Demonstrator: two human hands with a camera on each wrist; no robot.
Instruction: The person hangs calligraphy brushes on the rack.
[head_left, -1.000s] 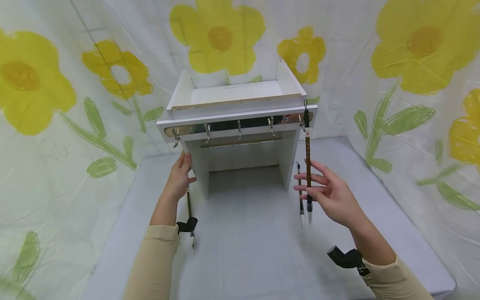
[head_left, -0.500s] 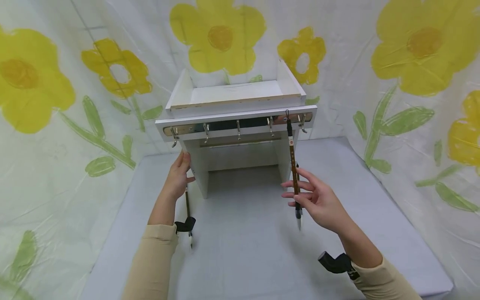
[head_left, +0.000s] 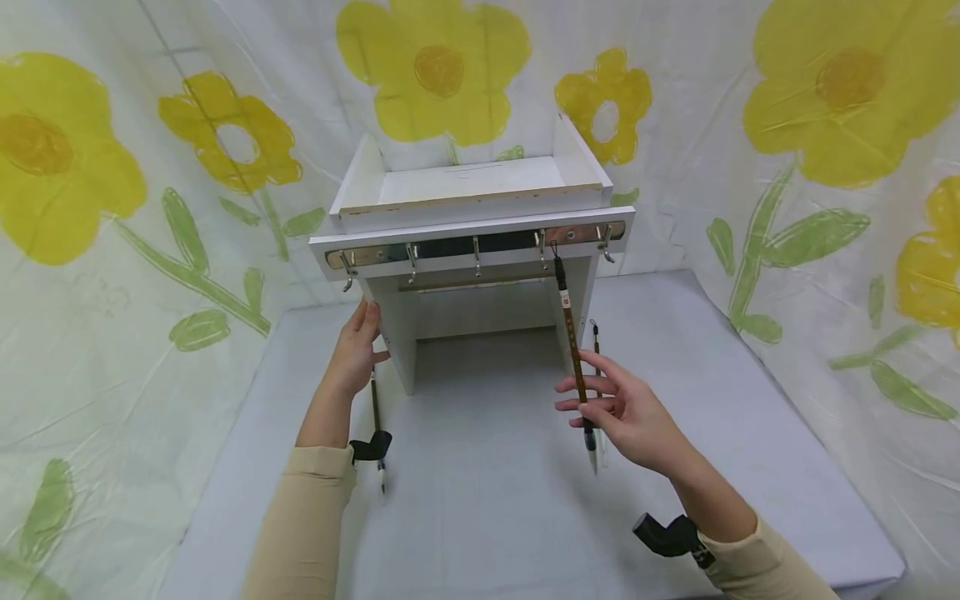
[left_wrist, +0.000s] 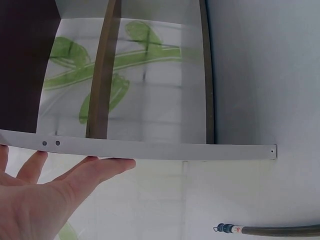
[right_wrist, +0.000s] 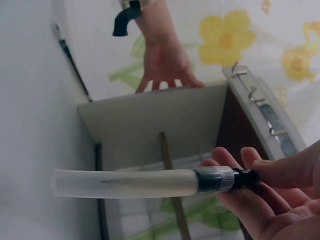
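A white shelf unit (head_left: 375, 220) stands on the table, with a metal rail (head_left: 508, 241) of several hooks along its front. My right hand (head_left: 633, 421) pinches a brown-handled calligraphy brush (head_left: 570, 333) low on its handle, tip down and slightly tilted. Its hanging loop (head_left: 554, 247) is at the second hook from the right; whether it is on the hook I cannot tell. A clear cap (right_wrist: 140, 184) covers the bristles in the right wrist view. My left hand (head_left: 354, 354) rests with extended fingers against the shelf's left side panel (left_wrist: 165, 151).
One more calligraphy brush (head_left: 377, 400) lies on the table left of the shelf, partly hidden by the left wrist's black camera (head_left: 371, 447). Another brush (head_left: 597, 337) lies at the right, partly behind the right hand. A flower-printed curtain (head_left: 300, 150) surrounds the table.
My right hand has carried the brush left and down, from in front of the rightmost hook to the second hook from the right. The left hand stays against the shelf.
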